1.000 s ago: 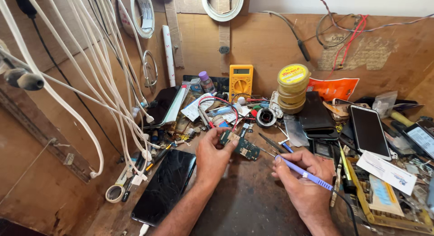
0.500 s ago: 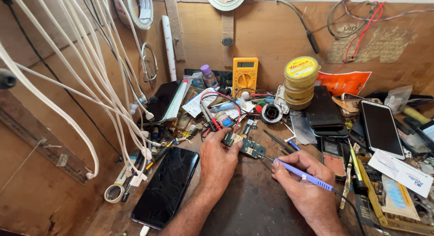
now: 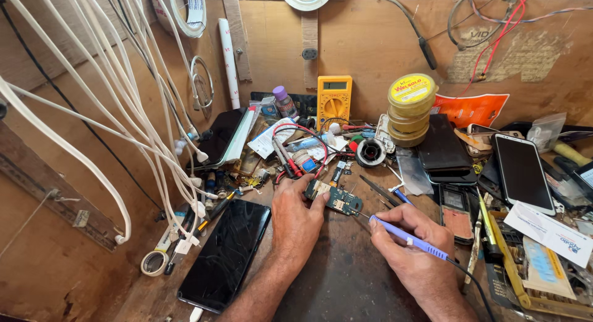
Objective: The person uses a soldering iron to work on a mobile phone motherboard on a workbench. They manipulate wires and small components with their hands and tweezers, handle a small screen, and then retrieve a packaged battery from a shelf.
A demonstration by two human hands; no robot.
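**Circuit board held at centre of a cluttered repair surface**

Dark, worn surface [image 3: 346, 285] fills the lower centre of the frame, backed by a brown wooden wall.

Nearest the camera, two forearms enter from the bottom edge. The left hand [image 3: 296, 220], lower centre, is closed in a pinch on the left end of a small green circuit board [image 3: 336, 200], which lies at the centre of the frame, on or just above the surface; which of the two cannot be told. The right hand [image 3: 411, 248], lower right of centre, is closed around a blue-handled soldering iron [image 3: 407, 237], held like a pen. The iron's metal tip points up-left and ends just beside the board's right edge; contact cannot be confirmed. A dark cord runs from the handle toward the bottom right.

In the lower left lies a black phone [image 3: 225, 254], screen up, with a roll of tape [image 3: 153, 263] beside it.

At mid-right, a second phone [image 3: 522, 171] with a light frame lies screen up among loose parts and paper cards.

Farther back, upper centre, a yellow multimeter [image 3: 334, 101] leans against the wall. To its right stands a stack of yellow solder tins [image 3: 411, 109].

White cables [image 3: 111, 112] hang across the upper left of the frame.
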